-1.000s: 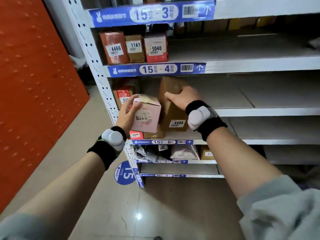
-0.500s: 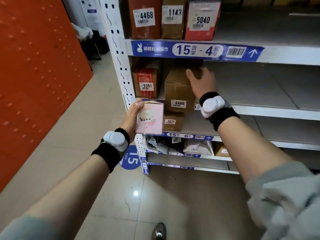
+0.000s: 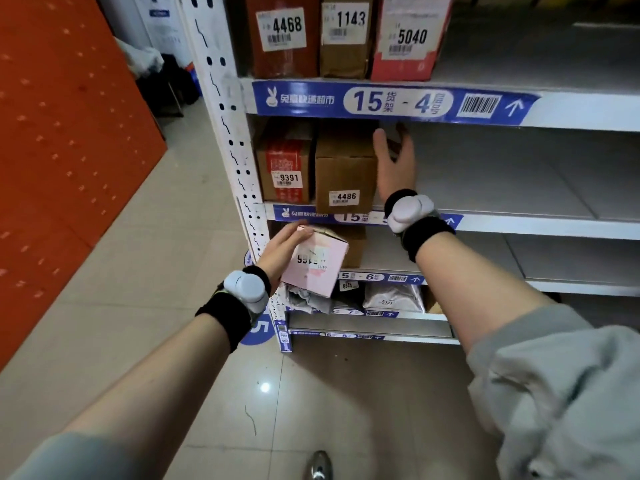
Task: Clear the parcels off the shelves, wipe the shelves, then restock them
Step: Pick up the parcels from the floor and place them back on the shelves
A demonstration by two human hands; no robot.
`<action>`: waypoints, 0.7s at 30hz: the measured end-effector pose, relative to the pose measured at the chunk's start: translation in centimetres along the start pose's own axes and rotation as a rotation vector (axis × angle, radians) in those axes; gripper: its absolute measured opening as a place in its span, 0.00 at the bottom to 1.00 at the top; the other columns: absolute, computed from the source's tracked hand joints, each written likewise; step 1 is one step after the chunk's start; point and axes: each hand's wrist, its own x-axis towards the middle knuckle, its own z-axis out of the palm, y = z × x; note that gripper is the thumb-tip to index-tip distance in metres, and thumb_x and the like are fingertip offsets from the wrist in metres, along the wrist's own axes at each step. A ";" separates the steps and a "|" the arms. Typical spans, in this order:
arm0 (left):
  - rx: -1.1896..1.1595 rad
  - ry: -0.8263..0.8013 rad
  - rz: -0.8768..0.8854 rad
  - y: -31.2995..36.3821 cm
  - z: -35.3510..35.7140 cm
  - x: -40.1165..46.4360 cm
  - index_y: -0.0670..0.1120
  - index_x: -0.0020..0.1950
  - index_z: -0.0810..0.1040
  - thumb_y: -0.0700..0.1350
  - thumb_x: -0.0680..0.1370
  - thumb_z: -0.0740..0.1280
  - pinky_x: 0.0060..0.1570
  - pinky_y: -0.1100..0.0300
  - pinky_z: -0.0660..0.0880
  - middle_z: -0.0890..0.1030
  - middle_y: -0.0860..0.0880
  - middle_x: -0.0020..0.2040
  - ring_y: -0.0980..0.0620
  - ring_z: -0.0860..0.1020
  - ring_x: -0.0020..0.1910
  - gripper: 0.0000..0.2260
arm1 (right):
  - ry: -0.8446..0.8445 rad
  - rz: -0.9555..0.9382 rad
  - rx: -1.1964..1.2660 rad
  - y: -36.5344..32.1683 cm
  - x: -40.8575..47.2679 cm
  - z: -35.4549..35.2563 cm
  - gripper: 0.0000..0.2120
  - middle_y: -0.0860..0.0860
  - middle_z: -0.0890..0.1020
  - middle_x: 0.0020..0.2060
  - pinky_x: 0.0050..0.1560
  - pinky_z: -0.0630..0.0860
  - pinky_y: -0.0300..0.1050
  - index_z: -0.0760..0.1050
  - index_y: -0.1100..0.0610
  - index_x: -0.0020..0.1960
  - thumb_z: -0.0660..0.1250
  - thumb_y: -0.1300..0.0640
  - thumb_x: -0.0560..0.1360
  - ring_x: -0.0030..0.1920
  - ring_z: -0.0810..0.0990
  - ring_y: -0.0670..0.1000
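My left hand (image 3: 284, 249) holds the pink box (image 3: 314, 261) from its left side, fingers laid over the top edge, keeping it tilted in the air just in front of the shelving's white upright (image 3: 227, 109) below the shelf marked 15-5. On that shelf the red-printed carton 9391 (image 3: 285, 161) stands at the far left with the brown carton 4486 (image 3: 344, 168) just beside it (three more parcels, 4468, 1143 and 5040, stand on the shelf above). My right hand (image 3: 394, 164) is spread with straight fingers beside carton 4486's right face, gripping nothing, though I cannot tell whether it touches.
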 end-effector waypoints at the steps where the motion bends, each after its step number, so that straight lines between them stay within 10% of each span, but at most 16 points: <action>1: -0.004 -0.005 0.002 0.0 0.1 0.2 0.65 0.55 0.79 0.64 0.67 0.71 0.65 0.40 0.71 0.82 0.49 0.58 0.45 0.79 0.61 0.17 | -0.051 -0.025 -0.024 0.9 -0.6 -0.1 0.33 0.52 0.71 0.74 0.69 0.70 0.48 0.59 0.51 0.79 0.67 0.43 0.79 0.72 0.72 0.52; 8: -0.021 -0.026 -0.027 0.5 1.3 0.7 0.57 0.58 0.78 0.55 0.75 0.68 0.63 0.43 0.74 0.83 0.48 0.56 0.46 0.81 0.57 0.12 | -0.172 0.028 -0.140 3.5 -1.4 0.5 0.40 0.52 0.76 0.69 0.67 0.76 0.58 0.64 0.52 0.76 0.71 0.35 0.70 0.68 0.77 0.55; 21: -0.073 -0.174 -0.311 1.7 4.0 0.3 0.49 0.60 0.78 0.63 0.77 0.62 0.41 0.50 0.82 0.85 0.45 0.47 0.46 0.84 0.41 0.22 | -0.209 -0.002 -0.235 6.7 -2.4 -2.6 0.21 0.55 0.80 0.66 0.67 0.76 0.54 0.73 0.58 0.72 0.69 0.55 0.80 0.65 0.78 0.54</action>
